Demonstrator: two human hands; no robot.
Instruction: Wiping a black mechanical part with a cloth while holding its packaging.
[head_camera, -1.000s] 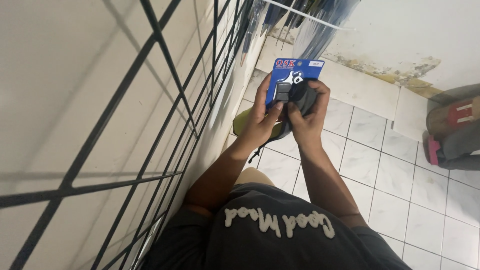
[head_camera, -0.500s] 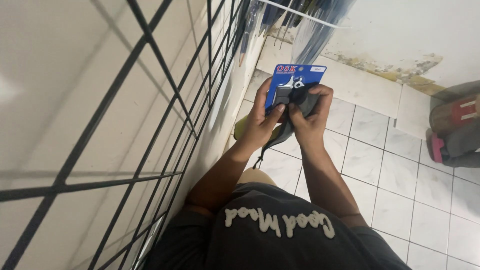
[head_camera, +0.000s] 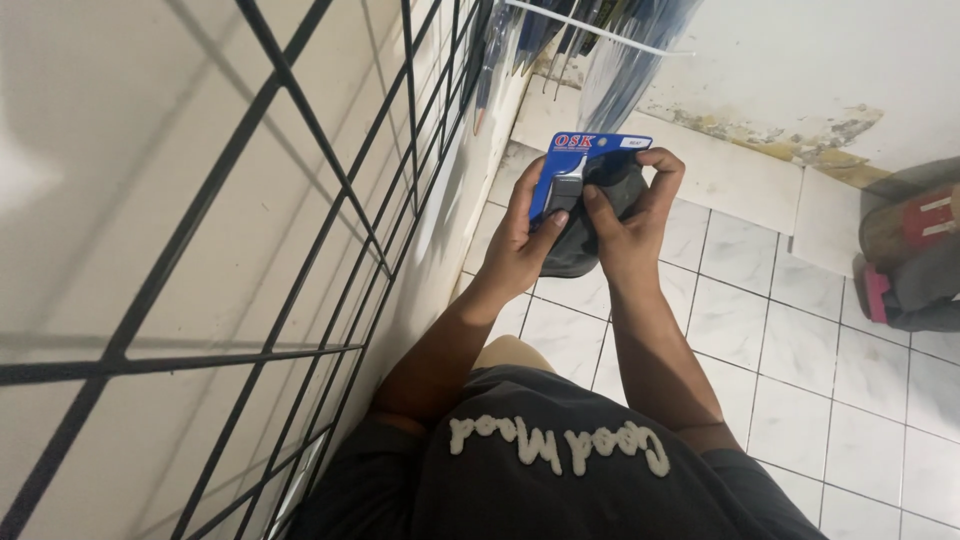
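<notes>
Head view: left hand and right hand both curled tight around blue packaged tool, over tiled floor.

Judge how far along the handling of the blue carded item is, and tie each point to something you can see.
Done: the blue carded pack is off any display and held up in front of the person. In hand: left hand supports its edge while the right hand presses on the dark item attached. Left: the item is still on its card, and the wire grid alongside is untouched.

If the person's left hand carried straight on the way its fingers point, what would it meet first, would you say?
Probably the clear plastic-wrapped items hanging beyond the blue carded package that the left hand holds; depth is unclear, so the white wall may come first.
</notes>
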